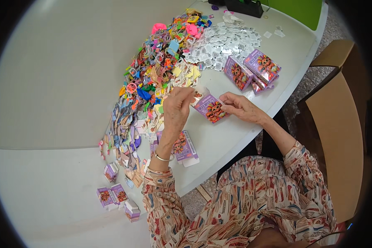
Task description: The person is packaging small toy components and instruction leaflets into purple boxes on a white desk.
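A small purple carton [211, 108] with a printed red cartoon figure tilts above the table, its top flap raised. My right hand [242, 108] grips it by the right side, thumb on the front. My left hand [177, 106] is closed in a pinch at the carton's upper left, by the open end. A small printed piece [197, 96] shows beside those fingertips; I cannot tell whether it is a card or part of the carton. Below my left wrist lie flat, unfolded purple cartons [185, 145].
Several purple boxes [263, 66] are stacked at the right. Behind lie heaps of small colourful toys [165, 53], white packets [225, 43] and printed cards [186, 74]. More cartons [110, 195] sit at lower left. A large cardboard box [339, 124] stands beyond the table's right edge.
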Available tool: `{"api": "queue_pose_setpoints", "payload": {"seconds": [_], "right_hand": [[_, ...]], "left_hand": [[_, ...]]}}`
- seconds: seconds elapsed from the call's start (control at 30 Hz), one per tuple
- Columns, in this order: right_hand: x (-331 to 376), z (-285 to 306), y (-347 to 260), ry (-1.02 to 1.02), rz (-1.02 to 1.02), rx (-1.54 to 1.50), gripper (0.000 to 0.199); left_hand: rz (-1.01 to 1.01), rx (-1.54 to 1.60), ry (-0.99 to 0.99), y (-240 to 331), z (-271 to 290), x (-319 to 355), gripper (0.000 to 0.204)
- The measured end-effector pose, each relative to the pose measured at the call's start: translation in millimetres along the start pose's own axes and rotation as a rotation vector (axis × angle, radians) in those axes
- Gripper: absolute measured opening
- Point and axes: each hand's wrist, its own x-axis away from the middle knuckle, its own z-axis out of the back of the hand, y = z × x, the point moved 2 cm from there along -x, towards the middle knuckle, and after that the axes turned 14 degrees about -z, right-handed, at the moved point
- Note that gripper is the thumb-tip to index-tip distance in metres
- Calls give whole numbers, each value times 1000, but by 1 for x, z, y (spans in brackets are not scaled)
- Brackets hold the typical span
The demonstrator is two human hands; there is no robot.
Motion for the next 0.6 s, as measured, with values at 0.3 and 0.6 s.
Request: {"api": "queue_pose_setpoints", "payload": {"seconds": [0.3,0.6], "right_hand": [[2,-1,-2,-31,-11,1,22],[11,-12,-8,248,132,426,29]], "left_hand": [[-207,-282,-105,23,-6,-7,17],[95,136,-207,5,-5,9,17]]}}
